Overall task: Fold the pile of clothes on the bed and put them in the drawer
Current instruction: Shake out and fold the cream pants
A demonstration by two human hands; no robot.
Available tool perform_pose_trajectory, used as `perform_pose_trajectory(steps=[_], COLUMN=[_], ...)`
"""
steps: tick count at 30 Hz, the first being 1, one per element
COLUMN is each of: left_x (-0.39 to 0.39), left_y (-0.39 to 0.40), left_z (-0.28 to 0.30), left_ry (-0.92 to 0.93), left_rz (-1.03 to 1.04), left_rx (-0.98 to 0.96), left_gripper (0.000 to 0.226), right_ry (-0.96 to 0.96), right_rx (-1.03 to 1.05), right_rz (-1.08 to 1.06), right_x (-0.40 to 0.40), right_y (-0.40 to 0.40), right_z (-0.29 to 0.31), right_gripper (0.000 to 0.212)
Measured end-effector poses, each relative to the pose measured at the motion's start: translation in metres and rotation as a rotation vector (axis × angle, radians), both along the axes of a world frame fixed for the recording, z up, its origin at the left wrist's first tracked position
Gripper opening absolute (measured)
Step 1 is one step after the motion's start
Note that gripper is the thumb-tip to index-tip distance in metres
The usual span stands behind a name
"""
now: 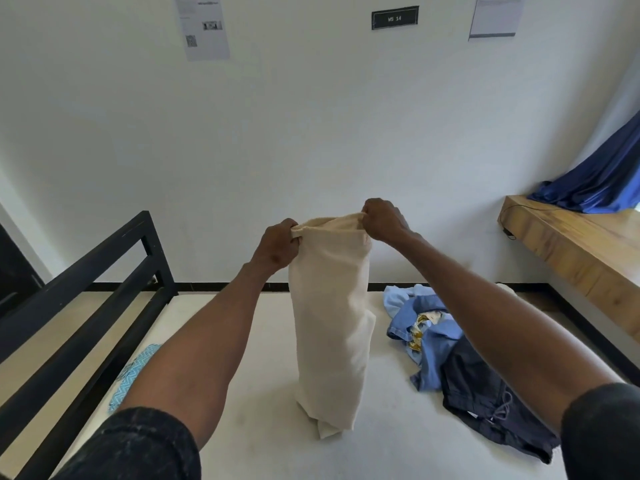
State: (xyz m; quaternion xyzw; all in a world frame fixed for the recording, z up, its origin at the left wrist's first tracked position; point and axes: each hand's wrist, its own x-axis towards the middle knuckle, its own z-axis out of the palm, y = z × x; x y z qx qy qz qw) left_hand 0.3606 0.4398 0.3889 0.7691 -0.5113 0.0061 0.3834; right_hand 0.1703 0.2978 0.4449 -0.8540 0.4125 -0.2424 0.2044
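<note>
Two hands hold up one cream garment by its top edge over the bed. Left hand clenched on the left corner of that edge, fingers curled into the fabric; right hand clenched on the right corner, a bit higher than the left. Cloth hangs straight down from the two grips in a long narrow drape, bottom end crumpled and touching the mattress right below the hands. What kind of garment it is, cannot tell.

Right of the hanging cloth, under the right forearm, the pile of clothes lies on the mattress: light blue pieces at the far side, a dark drawstring piece nearer, a bit of yellow print tucked in between. Left of the grips and low, a teal zigzag cloth sits at the mattress edge, partly hidden by the left forearm, beside the black bed frame. Far right, wooden shelf with blue curtain bunched on it.
</note>
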Motion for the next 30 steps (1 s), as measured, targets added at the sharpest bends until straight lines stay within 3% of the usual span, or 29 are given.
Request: perform_pose_trajectory(steps=[3,6,12,14,16,21,24,27,30], left_x=[0.0,-0.006,-0.018,-0.018,-0.016,-0.003,-0.004,-0.005,0.011], left_y=[-0.002,-0.007,-0.013,-0.013,-0.012,-0.003,-0.004,-0.012,-0.016], left_z=[0.007,0.017,0.03,0.035,0.037,0.033,0.035,0.062,0.097], left_ry=[-0.026,-0.034,-0.021,-0.011,-0.031,-0.167,-0.214,-0.214,-0.15], left_rz=[0.008,0.001,-0.008,-0.01,-0.01,0.001,0.005,0.034,0.096], left_rx=[-0.028,-0.07,-0.145,-0.161,-0.16,-0.055,-0.021,-0.095,-0.12], left_gripper=[0.013,0.014,0.015,0.016,0.017,0.019,0.018,0.02,0.025], right_ry=[0.172,0.114,-0.127,-0.132,-0.099,0.152,0.155,-0.025,0.117], right_rx=[-0.046,0.023,0.722,0.834,0.779,0.173,-0.089,-0.067,0.079], right_rz=[-0.011,-0.011,-0.006,-0.008,-0.025,-0.163,-0.178,-0.165,-0.048], right_x=[-0.006,-0.013,-0.016,-0.013,-0.006,-0.003,-0.003,0.002,0.0], right_y=[-0.002,0.0,0.014,0.021,0.027,0.025,0.018,0.003,0.002], right_z=[-0.01,-0.015,-0.028,-0.035,-0.039,-0.019,0.025,0.061,0.075], right_gripper=[0.019,0.028,0.013,0.01,0.003,0.022,0.033,0.032,0.025])
